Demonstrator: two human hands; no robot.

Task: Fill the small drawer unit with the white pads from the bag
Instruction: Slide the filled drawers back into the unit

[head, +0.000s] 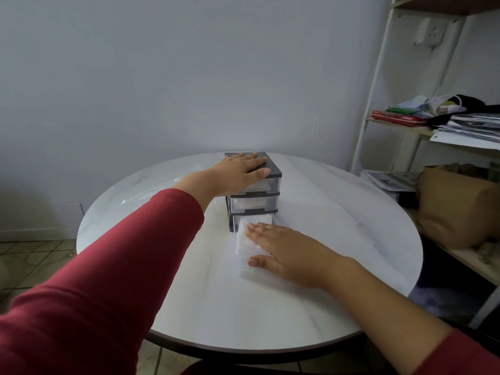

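Note:
A small drawer unit [266, 200] with a dark frame and clear drawers stands at the middle of the round white table [189, 293]. My left hand [238, 173] lies flat on its dark top, fingers spread. The bottom drawer [242, 244] is pulled out toward me and holds white pads [241, 238]. My right hand [284, 251] rests flat on the drawer and its pads, thumb at the near end. The two upper drawers are pushed in. A clear plastic bag [151, 193] lies on the table left of the unit, partly hidden by my left arm.
A white shelf rack [378, 85] stands at the right, loaded with papers, cloths and a brown paper bag [454, 207]. The grey wall is close behind the table. Tiled floor shows at the lower left.

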